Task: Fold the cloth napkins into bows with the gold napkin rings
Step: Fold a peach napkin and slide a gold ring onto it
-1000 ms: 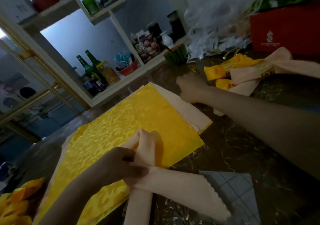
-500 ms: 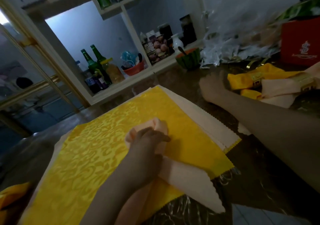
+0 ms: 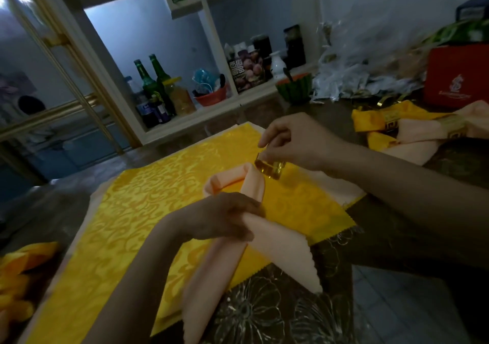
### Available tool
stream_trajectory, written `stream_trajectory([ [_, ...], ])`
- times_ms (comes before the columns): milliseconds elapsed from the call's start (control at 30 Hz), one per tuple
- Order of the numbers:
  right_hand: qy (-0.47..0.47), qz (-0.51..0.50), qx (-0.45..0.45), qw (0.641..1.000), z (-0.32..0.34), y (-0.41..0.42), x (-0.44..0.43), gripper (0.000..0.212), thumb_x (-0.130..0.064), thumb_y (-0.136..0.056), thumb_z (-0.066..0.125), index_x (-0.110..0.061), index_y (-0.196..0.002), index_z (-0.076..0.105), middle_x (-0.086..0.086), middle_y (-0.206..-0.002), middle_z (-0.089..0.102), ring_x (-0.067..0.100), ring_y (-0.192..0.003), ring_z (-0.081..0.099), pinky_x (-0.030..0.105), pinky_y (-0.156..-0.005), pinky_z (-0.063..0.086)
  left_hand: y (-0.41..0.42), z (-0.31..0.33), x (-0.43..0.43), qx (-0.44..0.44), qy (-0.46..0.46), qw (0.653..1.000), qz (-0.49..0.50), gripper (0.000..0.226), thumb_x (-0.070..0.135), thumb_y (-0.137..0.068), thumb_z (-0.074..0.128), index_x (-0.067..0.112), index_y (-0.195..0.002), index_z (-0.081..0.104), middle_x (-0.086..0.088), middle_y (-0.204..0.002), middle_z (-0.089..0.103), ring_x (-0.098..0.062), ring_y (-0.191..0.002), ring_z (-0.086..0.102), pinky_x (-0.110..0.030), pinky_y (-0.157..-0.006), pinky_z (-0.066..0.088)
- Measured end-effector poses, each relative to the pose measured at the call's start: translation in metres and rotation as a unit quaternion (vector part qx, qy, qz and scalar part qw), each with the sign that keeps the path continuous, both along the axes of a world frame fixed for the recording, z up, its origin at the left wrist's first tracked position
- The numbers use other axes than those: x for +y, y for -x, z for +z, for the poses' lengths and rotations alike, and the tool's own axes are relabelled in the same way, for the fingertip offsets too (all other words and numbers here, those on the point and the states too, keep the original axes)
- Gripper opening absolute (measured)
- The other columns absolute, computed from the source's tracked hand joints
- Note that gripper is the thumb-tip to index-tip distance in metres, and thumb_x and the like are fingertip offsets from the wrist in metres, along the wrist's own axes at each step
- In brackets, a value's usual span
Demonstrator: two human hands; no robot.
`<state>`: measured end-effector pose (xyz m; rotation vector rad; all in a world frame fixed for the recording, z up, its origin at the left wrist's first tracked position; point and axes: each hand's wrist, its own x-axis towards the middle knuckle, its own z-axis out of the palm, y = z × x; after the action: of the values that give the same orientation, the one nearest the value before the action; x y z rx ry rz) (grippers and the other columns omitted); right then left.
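Ring [image 3: 270, 167] pinched in my right fingers [image 3: 264, 142], just beyond my left fingers [image 3: 246, 208]. Left fingers grip the gathered middle of the peach napkin [image 3: 280, 251]; its loop stands just past them, beside the ring, tails spreading back toward me over yellow cloth [image 3: 132, 224] on the table [image 3: 264, 317].
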<state>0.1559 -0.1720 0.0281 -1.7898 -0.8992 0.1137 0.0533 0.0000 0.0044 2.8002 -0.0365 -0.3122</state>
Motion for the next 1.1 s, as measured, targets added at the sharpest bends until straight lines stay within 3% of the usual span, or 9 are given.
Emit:
stream_trajectory([
  [133,-0.035,0.036,0.005,0.999,-0.007,0.03,0.002,0.02,-0.008,-0.074,0.076,-0.016,-0.087,0.064,0.003,-0.075,0.069,0.007,-0.069,0.066,0.018,-0.061,0.054,0.001,-0.006,-0.013,-0.049,0.013,0.998,0.043,0.033,0.03,-0.083,0.067,0.016,-0.113,0.061,0.003,-0.108,0.059,-0.01,-0.096,0.054,-0.009,-0.068,0.04],
  [267,0.08,0.045,-0.095,0.991,-0.035,0.044,0.0,0.021,-0.014,-0.076,0.075,-0.025,-0.086,0.06,-0.008,-0.074,0.064,-0.005,-0.069,0.059,0.013,-0.058,0.045,0.001,-0.02,-0.018,-0.13,0.022,0.989,0.063,0.024,0.028,-0.085,0.065,0.008,-0.1,0.065,-0.01,-0.1,0.063,-0.023,-0.094,0.057,-0.04,-0.083,0.046],
  [500,0.075,0.064,-0.048,0.994,-0.048,0.042,0.003,0.007,-0.014,-0.096,0.05,-0.018,-0.101,0.05,-0.005,-0.079,0.06,0.01,-0.065,0.062,0.038,-0.067,0.053,0.01,-0.029,-0.01,-0.103,0.258,0.949,0.148,0.015,0.009,-0.09,0.058,0.019,-0.095,0.067,0.003,-0.095,0.064,0.0,-0.08,0.053,-0.005,-0.063,0.04],
  [633,0.121,0.02,-0.12,0.985,-0.049,0.039,0.003,0.025,-0.016,-0.089,0.061,-0.027,-0.109,0.051,-0.012,-0.092,0.058,0.013,-0.071,0.06,0.034,-0.063,0.053,0.007,-0.029,-0.007,-0.083,0.297,0.937,0.163,0.012,0.016,-0.087,0.063,0.026,-0.091,0.069,-0.003,-0.108,0.066,-0.009,-0.092,0.059,-0.021,-0.079,0.047],
  [767,0.27,0.019,-0.306,0.913,-0.049,0.036,-0.001,0.044,-0.037,-0.094,0.049,-0.036,-0.136,0.036,-0.008,-0.111,0.057,0.012,-0.098,0.052,0.029,-0.077,0.045,0.007,-0.032,-0.009,-0.1,0.314,0.93,0.164,0.01,0.016,-0.087,0.064,0.025,-0.09,0.068,-0.007,-0.108,0.066,-0.014,-0.097,0.059,-0.029,-0.085,0.045],
  [834,0.299,0.033,-0.32,0.898,-0.05,0.037,0.0,0.043,-0.035,-0.098,0.041,-0.038,-0.14,0.03,0.002,-0.112,0.05,0.02,-0.099,0.049,0.032,-0.08,0.044,0.007,-0.031,-0.011,-0.114,0.31,0.932,0.146,0.01,0.013,-0.087,0.063,0.021,-0.09,0.068,-0.009,-0.102,0.066,-0.011,-0.092,0.058,-0.025,-0.083,0.043],
  [934,0.271,0.045,-0.307,0.911,-0.053,0.036,0.002,0.036,-0.029,-0.098,0.044,-0.034,-0.133,0.038,0.001,-0.102,0.05,0.018,-0.092,0.049,0.034,-0.074,0.044,0.007,-0.027,-0.015,-0.13,0.271,0.943,0.145,0.018,0.01,-0.086,0.063,0.018,-0.102,0.059,0.0,-0.1,0.06,-0.01,-0.094,0.054,-0.015,-0.075,0.041],
  [1034,0.224,0.054,-0.278,0.933,-0.057,0.033,0.002,0.029,-0.022,-0.095,0.048,-0.026,-0.124,0.044,-0.002,-0.088,0.054,0.015,-0.081,0.049,0.032,-0.062,0.039,0.002,-0.018,-0.023,-0.112,0.215,0.962,0.124,0.05,0.006,-0.082,0.063,0.013,-0.125,0.038,-0.002,-0.114,0.05,-0.016,-0.106,0.051,-0.022,-0.079,0.042],
  [1100,0.204,0.045,-0.261,0.942,-0.061,0.034,0.003,0.024,-0.02,-0.095,0.049,-0.023,-0.118,0.045,-0.001,-0.086,0.056,0.016,-0.079,0.051,0.034,-0.062,0.041,0.0,-0.019,-0.03,-0.105,0.179,0.974,0.093,0.046,0.009,-0.082,0.063,0.014,-0.121,0.039,0.002,-0.103,0.051,-0.011,-0.089,0.053,-0.014,-0.07,0.04],
])
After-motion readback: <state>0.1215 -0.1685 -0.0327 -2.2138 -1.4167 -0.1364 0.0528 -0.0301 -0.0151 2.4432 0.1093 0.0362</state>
